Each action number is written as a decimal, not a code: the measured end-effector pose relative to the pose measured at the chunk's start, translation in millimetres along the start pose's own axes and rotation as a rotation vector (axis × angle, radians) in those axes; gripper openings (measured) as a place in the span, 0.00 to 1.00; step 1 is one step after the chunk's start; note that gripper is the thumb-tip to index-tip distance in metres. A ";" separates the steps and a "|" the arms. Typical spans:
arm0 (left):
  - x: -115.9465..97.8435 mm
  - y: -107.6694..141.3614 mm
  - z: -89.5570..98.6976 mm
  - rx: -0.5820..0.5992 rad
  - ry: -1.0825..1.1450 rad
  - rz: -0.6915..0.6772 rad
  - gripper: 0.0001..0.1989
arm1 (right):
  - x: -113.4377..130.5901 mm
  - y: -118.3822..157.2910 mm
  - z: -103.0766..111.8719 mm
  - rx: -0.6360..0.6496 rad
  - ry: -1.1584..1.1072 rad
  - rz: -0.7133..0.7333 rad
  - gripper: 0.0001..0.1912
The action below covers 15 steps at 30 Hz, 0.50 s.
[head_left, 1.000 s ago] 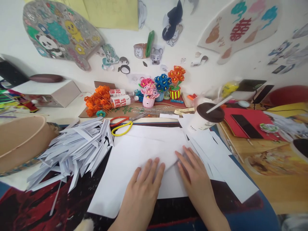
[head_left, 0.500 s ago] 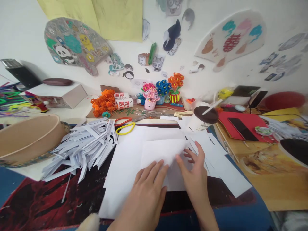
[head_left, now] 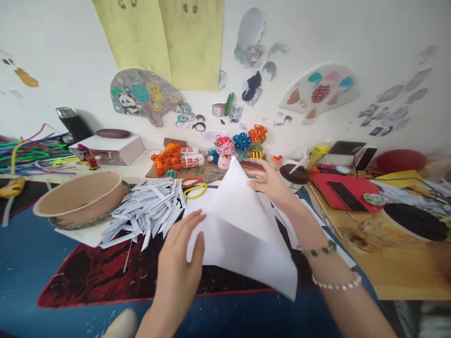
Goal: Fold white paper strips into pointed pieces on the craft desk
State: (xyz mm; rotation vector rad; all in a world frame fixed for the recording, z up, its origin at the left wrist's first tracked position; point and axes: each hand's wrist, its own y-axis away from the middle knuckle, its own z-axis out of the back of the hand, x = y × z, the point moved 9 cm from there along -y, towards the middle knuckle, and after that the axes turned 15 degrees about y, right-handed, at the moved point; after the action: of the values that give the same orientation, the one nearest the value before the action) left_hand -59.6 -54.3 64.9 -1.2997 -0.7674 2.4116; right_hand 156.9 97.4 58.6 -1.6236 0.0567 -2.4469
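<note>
A white sheet of paper (head_left: 243, 234) is raised off the table and bent, its top corner peaking in front of the flower pots and its lower right corner hanging toward me. My right hand (head_left: 269, 183) holds its upper right edge, fingers stretched and partly behind the sheet. At the paper's left side is my left hand (head_left: 181, 258), fingers extended and thumb apart, the fingertips touching or very near the sheet. More white paper lies under and to the right of it. A heap of folded paper strips (head_left: 151, 206) sits left of the sheet.
Scissors (head_left: 195, 190) with red and yellow handles lie behind the paper. A beige round basin (head_left: 81, 195) stands left. Behind are small flower pots (head_left: 256, 152) and a dark-lidded cup (head_left: 294, 173) with a straw. A phone (head_left: 347, 196) rests on a red folder at right.
The sheet that lay under both hands is now lifted and bent. My right hand has moved up and away with its edge; my left hand has shifted left. The view has also shifted.
</note>
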 end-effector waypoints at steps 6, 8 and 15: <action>23.9 -19.8 25.4 -0.096 -0.129 -0.016 0.26 | 60.3 -16.8 -48.7 0.596 0.218 0.265 0.26; 20.8 -30.6 18.5 -0.038 -0.280 -0.125 0.30 | 58.1 -13.4 -72.2 0.742 0.212 0.257 0.29; 24.6 -42.4 -21.0 0.278 -0.450 -0.353 0.18 | 40.7 -19.0 -113.7 0.876 0.196 0.219 0.29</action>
State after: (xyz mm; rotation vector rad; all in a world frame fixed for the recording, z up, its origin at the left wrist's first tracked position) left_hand -55.2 -1.1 63.4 -0.4725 -0.6672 2.4219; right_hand 34.7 99.1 53.4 -0.9283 -0.6684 -1.9927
